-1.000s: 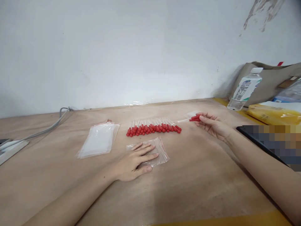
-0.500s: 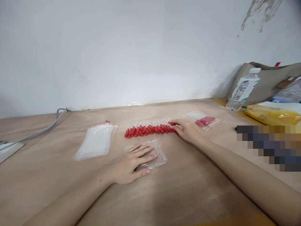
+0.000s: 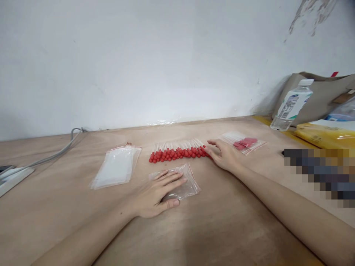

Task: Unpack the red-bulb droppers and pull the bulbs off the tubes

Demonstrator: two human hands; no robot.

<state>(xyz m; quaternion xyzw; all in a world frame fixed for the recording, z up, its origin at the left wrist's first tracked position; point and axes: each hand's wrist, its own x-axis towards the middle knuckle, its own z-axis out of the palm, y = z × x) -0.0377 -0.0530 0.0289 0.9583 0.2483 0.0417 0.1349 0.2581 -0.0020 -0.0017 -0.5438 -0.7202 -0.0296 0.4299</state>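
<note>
Right fingers parted at the end of a red-tipped row

The left hand point(image 3: 158, 195) lies flat, fingers spread, over a clear plastic zip bag with a red seal line point(image 3: 193, 186), pressing it to the brown tabletop point(image 3: 155, 244) without gripping it. Just ahead of those fingers is a row of slender pale sticks with bulbous red tips point(image 3: 177, 152). The right hand point(image 3: 226, 156) is at the row's right end, thumb and forefinger slightly apart; whether they touch the last stick I cannot tell.

Beyond the right knuckles lies a second clear zip bag point(image 3: 257, 146) with red-tipped sticks inside. Left of the left fingers is a stack of translucent whitish bags with red seal lines point(image 3: 116, 166).

Well to the right of the right fingers, a white-capped clear bottle point(image 3: 292, 103) carries a white label with a barcode and green edging, its print too small to read.

One second earlier, the right fingers were pinching red-tipped sticks farther right; now they are back at the row.
</note>
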